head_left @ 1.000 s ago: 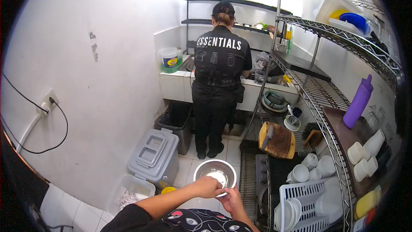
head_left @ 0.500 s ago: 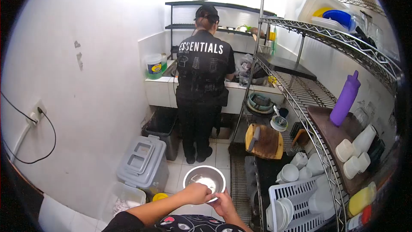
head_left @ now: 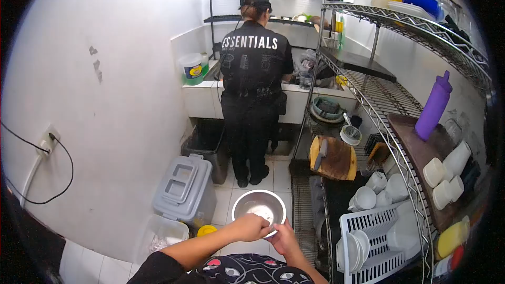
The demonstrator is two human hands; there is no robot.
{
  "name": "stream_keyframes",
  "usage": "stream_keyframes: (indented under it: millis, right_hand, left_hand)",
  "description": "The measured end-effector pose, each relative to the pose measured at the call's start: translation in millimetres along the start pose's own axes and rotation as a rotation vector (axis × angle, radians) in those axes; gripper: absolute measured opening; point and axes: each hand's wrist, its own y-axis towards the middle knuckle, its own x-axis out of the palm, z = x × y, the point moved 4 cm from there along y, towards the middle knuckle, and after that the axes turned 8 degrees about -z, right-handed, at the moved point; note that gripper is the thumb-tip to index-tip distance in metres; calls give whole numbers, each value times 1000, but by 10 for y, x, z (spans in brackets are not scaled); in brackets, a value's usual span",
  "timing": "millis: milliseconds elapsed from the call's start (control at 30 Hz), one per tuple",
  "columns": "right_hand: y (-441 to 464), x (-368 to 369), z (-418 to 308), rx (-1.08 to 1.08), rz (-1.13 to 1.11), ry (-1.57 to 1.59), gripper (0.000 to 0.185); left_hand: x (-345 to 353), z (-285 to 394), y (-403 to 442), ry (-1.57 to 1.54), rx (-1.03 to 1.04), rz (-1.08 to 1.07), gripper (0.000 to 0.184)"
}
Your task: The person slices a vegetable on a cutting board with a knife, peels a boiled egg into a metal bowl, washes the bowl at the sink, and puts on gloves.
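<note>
A round metal bowl (head_left: 243,203) is held in front of my body, with a small pale patch visible at its bottom. My right hand (head_left: 283,238) grips the bowl's near right rim, thumb up along the edge. My left hand (head_left: 250,227) reaches over the near rim into the bowl, its fingers curled together close to the right thumb. Whatever those left fingers hold, if anything, is hidden from view.
A person in black (head_left: 252,73) stands at a sink counter (head_left: 202,102), back turned. A grey lidded bin (head_left: 184,189) and a clear tub (head_left: 163,236) sit on the left. Along the right runs a wire rack (head_left: 386,100) with a cutting board (head_left: 334,159) and a dish drainer (head_left: 379,236).
The view has tilted down and shifted slightly left, so the surroundings appear higher and further right. Both hands stay at the bowl, the left one still curled inside it.
</note>
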Motion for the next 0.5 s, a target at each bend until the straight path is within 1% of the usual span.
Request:
stream_keyframes:
  millis: [133,233,267,367,500]
  right_hand:
    - [20,35,-8,-27,26,-28,48]
    - [5,92,-41,-26,44,-14,45]
    - [9,92,-35,-35,41,-11,44]
    - [14,50,-20,-48,52,-7,43]
    - [12,72,-32,-46,68,-1,43]
  left_hand:
    - [-31,26,-19,32,1,7,26]
    - [-41,35,-30,48,-5,-7,26]
    - [-49,52,-38,50,43,25,27]
    - [-65,114,-73,84,74,70,27]
    - [-45,113,-64,140,76,46,27]
